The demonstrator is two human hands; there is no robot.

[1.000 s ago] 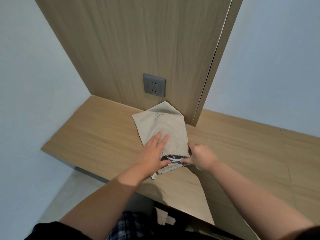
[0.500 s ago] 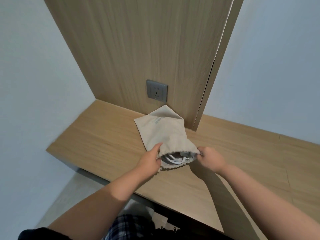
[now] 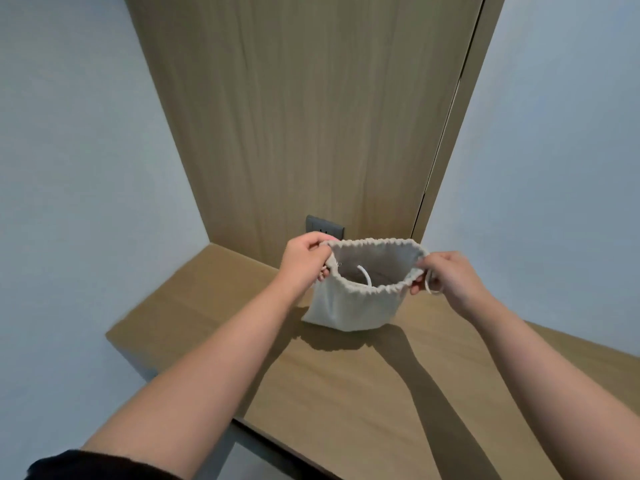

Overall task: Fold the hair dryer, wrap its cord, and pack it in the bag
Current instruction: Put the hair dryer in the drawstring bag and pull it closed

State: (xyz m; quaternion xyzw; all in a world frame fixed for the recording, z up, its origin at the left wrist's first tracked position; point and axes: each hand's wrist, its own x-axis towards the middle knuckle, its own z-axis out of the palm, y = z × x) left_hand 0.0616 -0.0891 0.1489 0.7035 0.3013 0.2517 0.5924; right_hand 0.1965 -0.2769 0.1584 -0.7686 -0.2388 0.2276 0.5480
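- The beige cloth drawstring bag (image 3: 349, 306) stands upright on the light wooden counter (image 3: 346, 393), mouth gaping wide toward the camera, its gathered rim stretched into an oval.
- Inside that mouth, a loop of white cord (image 3: 365, 276) curves up against a dark shape at the bottom; too shadowed to say what the shape is.
- The left hand (image 3: 304, 263) is at the bag's left rim, fingers curled tight and pinching the gathered fabric edge.
- The right hand (image 3: 450, 276) is at the bag's right rim, thumb and fingers clamped on the fabric, with a thin white drawstring loop (image 3: 431, 284) hanging by the fingers.
- Both forearms reach in from the near edge of the counter, throwing long shadows across the wood in front of the bag.
- A dark sleeve (image 3: 97, 465) shows on the left arm, low in the view.
- Just behind the bag, partly hidden by the left hand, a grey wall socket (image 3: 323, 227) sits on the tall wood-grain panel (image 3: 304, 116).
- Pale blue-grey walls (image 3: 86, 168) flank the panel on either side of the bag.
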